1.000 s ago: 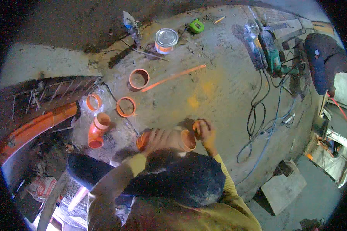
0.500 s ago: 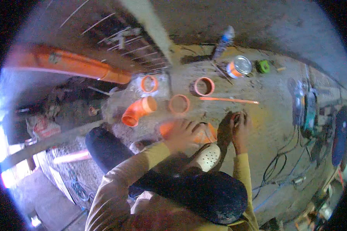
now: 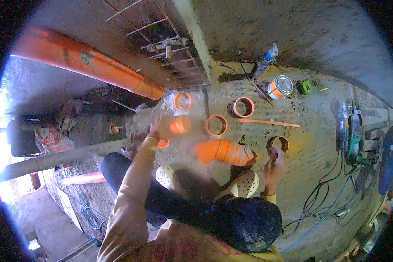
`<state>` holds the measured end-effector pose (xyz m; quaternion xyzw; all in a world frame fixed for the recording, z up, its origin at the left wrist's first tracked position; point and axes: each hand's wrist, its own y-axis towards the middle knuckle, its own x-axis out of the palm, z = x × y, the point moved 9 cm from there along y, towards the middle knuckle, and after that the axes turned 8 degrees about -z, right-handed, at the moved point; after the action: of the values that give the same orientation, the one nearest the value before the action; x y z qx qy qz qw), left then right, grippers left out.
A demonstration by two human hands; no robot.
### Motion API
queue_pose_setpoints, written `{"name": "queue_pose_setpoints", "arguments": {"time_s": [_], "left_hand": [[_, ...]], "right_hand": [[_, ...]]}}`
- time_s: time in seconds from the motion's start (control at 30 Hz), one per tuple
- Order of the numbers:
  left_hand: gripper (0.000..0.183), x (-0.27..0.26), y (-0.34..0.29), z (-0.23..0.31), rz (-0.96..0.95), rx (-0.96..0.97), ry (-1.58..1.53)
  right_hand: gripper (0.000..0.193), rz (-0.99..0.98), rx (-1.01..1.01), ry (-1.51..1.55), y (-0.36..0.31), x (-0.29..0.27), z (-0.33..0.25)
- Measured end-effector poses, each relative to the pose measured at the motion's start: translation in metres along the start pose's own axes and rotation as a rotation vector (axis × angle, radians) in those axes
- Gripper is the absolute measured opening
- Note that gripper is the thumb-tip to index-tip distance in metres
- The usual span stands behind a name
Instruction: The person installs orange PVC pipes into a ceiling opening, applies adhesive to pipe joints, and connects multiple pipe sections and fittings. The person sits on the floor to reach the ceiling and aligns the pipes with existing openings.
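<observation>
My left hand (image 3: 160,127) is at the orange elbow fitting (image 3: 180,125), covering part of it; motion smears its fingers, so its grip does not show. At the right, the fingers of my right hand (image 3: 274,168) are closed on the near edge of a short orange pipe ring (image 3: 279,143). Between my hands a bent orange pipe fitting (image 3: 227,152) lies on the floor before my shoes, blurred at its left end. Beyond it are three more orange rings: one at the left (image 3: 184,101), one in the middle (image 3: 216,125) and one farther right (image 3: 243,107).
A thin orange strip (image 3: 270,122) lies past the rings. Farther back are a tin can (image 3: 280,87), a bottle (image 3: 267,60) and a green tape measure (image 3: 306,87). Power tools (image 3: 353,131) with trailing cables (image 3: 316,203) lie right. A long orange pipe (image 3: 96,63) runs along the left.
My left hand has gone from the bent fitting in the middle to the elbow at the left. My right hand has drawn slightly nearer, and the ring at its fingers now shows. The view has shifted.
</observation>
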<state>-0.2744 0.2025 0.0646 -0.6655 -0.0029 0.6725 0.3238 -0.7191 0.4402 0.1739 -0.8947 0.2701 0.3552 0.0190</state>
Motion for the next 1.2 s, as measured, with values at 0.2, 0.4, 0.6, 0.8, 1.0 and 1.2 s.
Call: {"name": "queue_pose_setpoints", "arguments": {"time_s": [0.2, 0.4, 0.6, 0.8, 1.0, 1.2], "left_hand": [[0.076, -0.014, -0.004, 0.023, -0.186, -0.037, -0.34], [0.078, -0.08, -0.036, 0.083, 0.135, 0.166, -0.369], [0.089, -0.122, -0.053, 0.13, 0.121, 0.209, -0.446], [0.086, -0.114, -0.028, 0.158, 0.072, 0.194, -0.724], [0.058, -0.085, -0.014, 0.174, -0.185, 0.198, -1.214], [0.04, -0.056, -0.022, 0.137, -0.024, -0.074, -1.809]], "right_hand": [[0.028, -0.205, 0.057, 0.048, 0.033, 0.014, -0.033], [0.028, -0.55, -0.102, 0.328, 0.037, 0.09, -0.118], [0.028, -0.572, -0.379, 0.295, 0.041, 0.143, -0.175], [0.021, -0.492, -0.61, 0.243, 0.058, 0.126, -0.183], [0.017, -0.352, -0.365, 0.358, 0.09, 0.094, -0.166], [0.019, -0.295, -0.097, 0.412, 0.089, 0.08, -0.126]]}}
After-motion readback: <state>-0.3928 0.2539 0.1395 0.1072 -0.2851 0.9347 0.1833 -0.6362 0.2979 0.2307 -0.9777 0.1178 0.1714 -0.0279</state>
